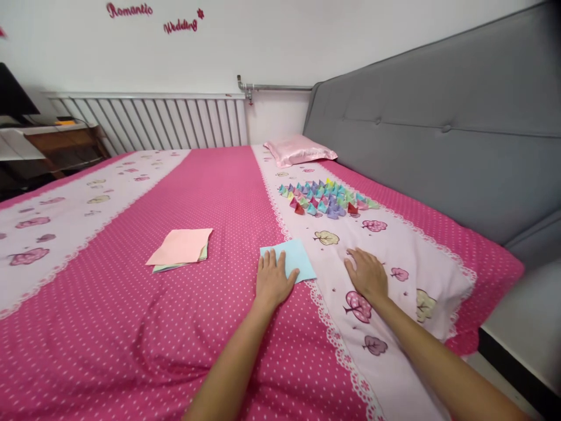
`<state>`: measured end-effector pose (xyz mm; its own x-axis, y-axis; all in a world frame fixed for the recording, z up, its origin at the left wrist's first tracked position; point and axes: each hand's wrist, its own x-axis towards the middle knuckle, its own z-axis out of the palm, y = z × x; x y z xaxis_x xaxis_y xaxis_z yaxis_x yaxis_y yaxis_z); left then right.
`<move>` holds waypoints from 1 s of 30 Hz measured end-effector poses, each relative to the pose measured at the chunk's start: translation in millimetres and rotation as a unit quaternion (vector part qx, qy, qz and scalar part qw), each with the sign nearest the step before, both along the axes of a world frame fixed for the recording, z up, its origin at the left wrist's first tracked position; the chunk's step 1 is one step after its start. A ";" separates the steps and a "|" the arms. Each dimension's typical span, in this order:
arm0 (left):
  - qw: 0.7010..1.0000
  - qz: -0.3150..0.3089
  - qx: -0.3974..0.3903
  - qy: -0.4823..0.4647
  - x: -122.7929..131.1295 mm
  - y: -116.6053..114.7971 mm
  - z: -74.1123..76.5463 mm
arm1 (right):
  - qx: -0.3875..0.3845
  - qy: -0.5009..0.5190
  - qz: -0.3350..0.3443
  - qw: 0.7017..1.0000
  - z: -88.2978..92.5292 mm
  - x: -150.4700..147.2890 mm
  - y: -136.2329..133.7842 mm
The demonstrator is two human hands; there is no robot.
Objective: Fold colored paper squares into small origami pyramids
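Note:
A square sheet of light blue paper (301,257) lies flat on the bed, across the lace edge of the pink dotted band. My left hand (275,278) rests flat on its left part, fingers spread, covering its lower left corner. To the right of the sheet, my right hand (367,272) lies on the white tree-printed band with its fingers stretched out, holding nothing. Left of both hands sits a stack of paper sheets (180,247), pink on top with green and blue edges showing below. Beyond the hands, many small folded paper pieces (322,199) in mixed colours stand in a cluster.
A pink pillow (300,151) lies at the far end of the bed. The grey padded headboard (433,111) runs along the right. A white radiator (158,121) lines the back wall, and a wooden desk (61,143) with a dark screen (15,93) stands far left.

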<state>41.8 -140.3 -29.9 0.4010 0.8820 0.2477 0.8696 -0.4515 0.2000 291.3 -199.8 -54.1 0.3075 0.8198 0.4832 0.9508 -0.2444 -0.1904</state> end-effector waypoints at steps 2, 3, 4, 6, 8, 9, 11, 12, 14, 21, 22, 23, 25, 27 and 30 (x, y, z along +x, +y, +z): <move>1.000 -0.001 0.004 -0.002 0.0 -0.5 -0.5 | 0.002 0.003 0.003 1.000 -1.7 0.6 0.3; 1.000 -0.002 0.004 -0.002 0.0 -0.4 0.0 | 0.001 0.006 0.004 1.000 -2.6 1.4 0.3; 1.000 -0.004 0.004 -0.002 -0.2 -0.3 0.6 | -0.001 0.013 0.004 1.000 -3.3 2.6 0.4; 1.000 -0.006 -0.001 -0.003 -0.6 0.3 1.4 | -0.010 0.039 0.004 0.999 -2.7 6.0 0.8; 1.000 -0.006 -0.006 -0.008 -0.9 0.8 1.4 | -0.025 0.095 -0.004 0.995 3.7 7.3 2.2; 1.000 -0.005 -0.007 -0.012 -1.0 1.0 1.2 | -0.029 0.132 -0.008 0.991 9.9 5.4 3.4; 1.000 -0.002 -0.007 -0.018 -0.8 1.1 0.6 | -0.013 0.216 -0.035 0.976 28.1 -7.5 7.1; 1.000 -0.002 -0.007 -0.019 -0.7 1.1 0.4 | 0.006 0.232 -0.012 0.973 38.9 -19.3 9.7; 1.000 -0.004 -0.008 -0.017 -0.7 1.1 0.1 | 0.036 0.214 0.092 0.972 59.5 -52.8 16.5; 0.999 -0.031 -0.015 0.031 -2.7 -0.2 -0.3 | -0.113 0.188 0.416 0.883 63.3 -158.8 50.0; 0.998 -0.036 -0.017 0.039 -2.4 -0.6 -0.2 | -0.139 0.177 0.411 0.883 57.2 -161.3 53.9; 0.998 -0.040 -0.017 0.044 -1.8 -1.0 -0.1 | -0.158 0.167 0.403 0.886 51.2 -160.7 57.1; 0.998 -0.041 -0.013 0.043 0.0 -2.0 0.6 | -0.178 0.154 0.385 0.892 41.1 -153.2 60.8; 0.999 -0.032 -0.009 0.036 1.6 -2.9 1.7 | -0.184 0.145 0.365 0.901 34.4 -142.3 61.5; 0.999 -0.014 -0.020 0.028 1.6 -3.7 3.0 | -0.192 0.108 0.323 0.921 28.7 -128.0 59.6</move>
